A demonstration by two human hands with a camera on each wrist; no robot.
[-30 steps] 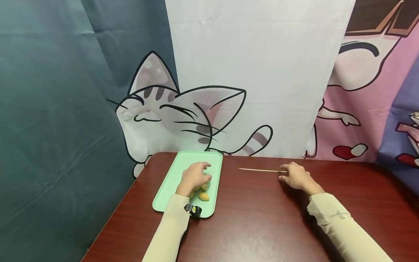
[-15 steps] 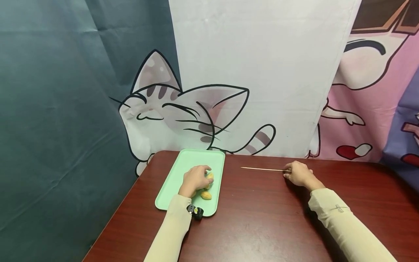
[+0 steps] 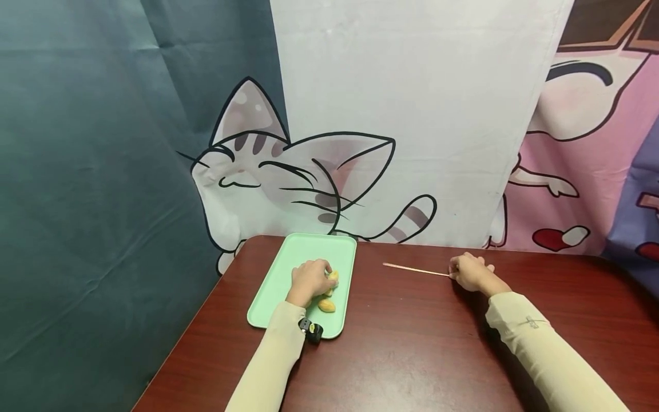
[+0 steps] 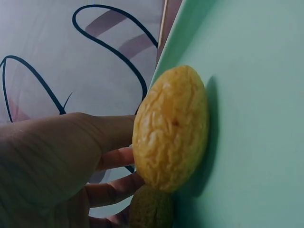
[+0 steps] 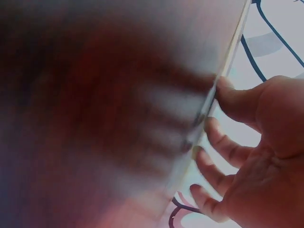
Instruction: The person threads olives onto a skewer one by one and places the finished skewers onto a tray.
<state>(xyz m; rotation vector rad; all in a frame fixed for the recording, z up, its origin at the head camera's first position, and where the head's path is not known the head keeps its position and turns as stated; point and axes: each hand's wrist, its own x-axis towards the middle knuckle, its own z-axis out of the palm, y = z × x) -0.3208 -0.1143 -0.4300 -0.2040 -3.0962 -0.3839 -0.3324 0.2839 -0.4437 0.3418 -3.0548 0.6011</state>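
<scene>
My left hand is over a pale green tray. Its thumb and index finger close round a small yellow fruit; the exact contact is hidden in the left wrist view. Another wrinkled, oval yellow fruit lies on the tray nearer the wrist, with a darker-looking fruit partly behind it. To the right, the fingertips of my right hand pinch the right end of a thin wooden skewer. It points left over the dark red table. In the right wrist view, the thumb tip meets the skewer.
The reddish-brown wooden table reaches back to a printed cloth backdrop with a cartoon cat. A dark green curtain hangs at the left. A small black device is strapped to the left wrist.
The left thumb and index finger have come in round a fruit. My right fingers have taken hold of the skewer's right end, and the skewer has tilted slightly. The view has shifted a little.
</scene>
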